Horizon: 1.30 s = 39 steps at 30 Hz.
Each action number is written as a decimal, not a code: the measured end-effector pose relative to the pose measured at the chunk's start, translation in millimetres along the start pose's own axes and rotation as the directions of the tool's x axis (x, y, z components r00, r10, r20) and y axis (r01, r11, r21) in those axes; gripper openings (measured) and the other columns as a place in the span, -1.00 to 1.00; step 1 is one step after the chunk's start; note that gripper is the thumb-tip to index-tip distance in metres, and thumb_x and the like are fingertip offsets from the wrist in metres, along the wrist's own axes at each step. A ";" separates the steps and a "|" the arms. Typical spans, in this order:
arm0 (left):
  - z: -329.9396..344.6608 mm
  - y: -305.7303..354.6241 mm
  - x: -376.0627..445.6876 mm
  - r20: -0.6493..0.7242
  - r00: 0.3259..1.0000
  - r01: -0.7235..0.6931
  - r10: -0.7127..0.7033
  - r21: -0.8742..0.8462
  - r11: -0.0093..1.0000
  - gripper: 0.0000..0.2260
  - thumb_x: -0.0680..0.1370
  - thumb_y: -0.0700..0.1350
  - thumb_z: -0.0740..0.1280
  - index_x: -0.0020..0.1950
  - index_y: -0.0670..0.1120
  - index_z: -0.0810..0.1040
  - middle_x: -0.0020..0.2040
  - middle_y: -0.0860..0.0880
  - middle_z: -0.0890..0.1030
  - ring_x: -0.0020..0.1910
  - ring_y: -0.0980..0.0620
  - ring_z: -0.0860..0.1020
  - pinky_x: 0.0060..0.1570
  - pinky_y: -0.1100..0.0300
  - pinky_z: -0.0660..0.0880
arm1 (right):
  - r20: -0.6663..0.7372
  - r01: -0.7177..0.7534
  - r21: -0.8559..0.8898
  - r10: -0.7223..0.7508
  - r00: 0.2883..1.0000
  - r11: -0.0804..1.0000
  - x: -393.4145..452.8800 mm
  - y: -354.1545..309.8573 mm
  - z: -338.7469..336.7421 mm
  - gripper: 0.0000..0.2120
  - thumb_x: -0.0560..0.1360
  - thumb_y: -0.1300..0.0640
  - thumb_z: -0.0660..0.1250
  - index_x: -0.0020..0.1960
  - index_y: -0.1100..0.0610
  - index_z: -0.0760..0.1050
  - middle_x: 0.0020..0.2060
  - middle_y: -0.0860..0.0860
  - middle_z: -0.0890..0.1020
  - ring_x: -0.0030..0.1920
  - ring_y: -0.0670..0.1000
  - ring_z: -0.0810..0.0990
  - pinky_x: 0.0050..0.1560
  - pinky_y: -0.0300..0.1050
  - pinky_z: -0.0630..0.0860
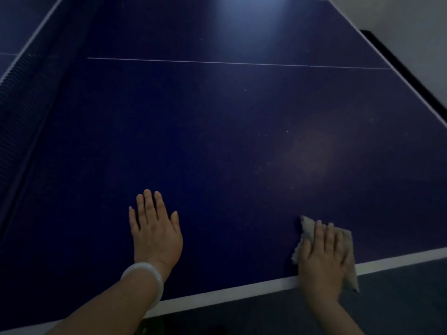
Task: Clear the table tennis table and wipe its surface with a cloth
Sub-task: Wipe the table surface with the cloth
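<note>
Right hand flat, pressing cloth at worktop near edge, wiping; left hand spread flat, empty, bracing us.

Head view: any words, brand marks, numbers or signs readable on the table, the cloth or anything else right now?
None: no text can be read in this view.
Table tennis table: only white lines, no lettering or logo.
Cloth under the right hand: plain, no label showing.
Bangle on the left hand's wrist: unmarked.
Net: dim, no print visible.
</note>
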<state>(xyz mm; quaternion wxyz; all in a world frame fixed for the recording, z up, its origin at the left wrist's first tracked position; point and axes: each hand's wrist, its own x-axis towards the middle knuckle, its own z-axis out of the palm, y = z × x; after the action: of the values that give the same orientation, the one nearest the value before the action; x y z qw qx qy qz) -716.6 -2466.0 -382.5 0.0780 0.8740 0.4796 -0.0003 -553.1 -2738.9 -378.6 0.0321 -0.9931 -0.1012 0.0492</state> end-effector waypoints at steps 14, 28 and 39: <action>1.0 -1.0 0.7 -0.002 1.000 0.003 -0.003 0.003 1.000 -0.40 0.58 0.10 -0.27 0.57 -0.15 -0.14 0.59 -0.14 -0.12 0.57 -0.08 -0.16 0.52 -0.10 -0.17 | 0.022 0.482 0.200 -0.496 0.868 0.853 57.8 -59.1 -6.1 -0.40 0.61 -0.19 0.08 0.58 -0.08 0.01 0.57 -0.10 0.11 0.56 -0.13 -0.06 0.56 0.05 -0.01; 1.7 1.7 1.1 -0.013 1.000 0.014 -0.014 0.010 1.000 -0.42 0.60 0.09 -0.33 0.57 -0.15 -0.15 0.59 -0.14 -0.15 0.56 -0.08 -0.19 0.52 -0.11 -0.15 | 0.122 0.804 0.056 -0.803 0.583 0.592 52.2 -197.0 12.1 -0.42 0.61 -0.24 -0.18 0.59 -0.13 -0.10 0.60 -0.04 -0.10 0.57 -0.01 -0.23 0.53 0.14 -0.30; 4.5 -0.2 1.8 -0.004 1.000 0.007 -0.007 0.018 1.000 -0.39 0.57 0.10 -0.33 0.57 -0.15 -0.09 0.58 -0.14 -0.10 0.57 -0.09 -0.14 0.53 -0.11 -0.13 | 0.093 0.063 0.046 -0.067 0.993 0.997 115.0 -162.1 -1.2 -0.41 0.65 -0.16 -0.16 0.61 0.05 -0.14 0.59 0.09 -0.11 0.58 0.15 -0.15 0.51 0.30 -0.16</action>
<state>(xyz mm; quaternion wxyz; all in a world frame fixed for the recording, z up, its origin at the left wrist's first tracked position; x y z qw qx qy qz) -715.4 -2465.1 -387.1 0.0690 0.8731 0.4827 -0.0031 -472.9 -2557.0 -376.0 0.0505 -0.9849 -0.1337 0.0972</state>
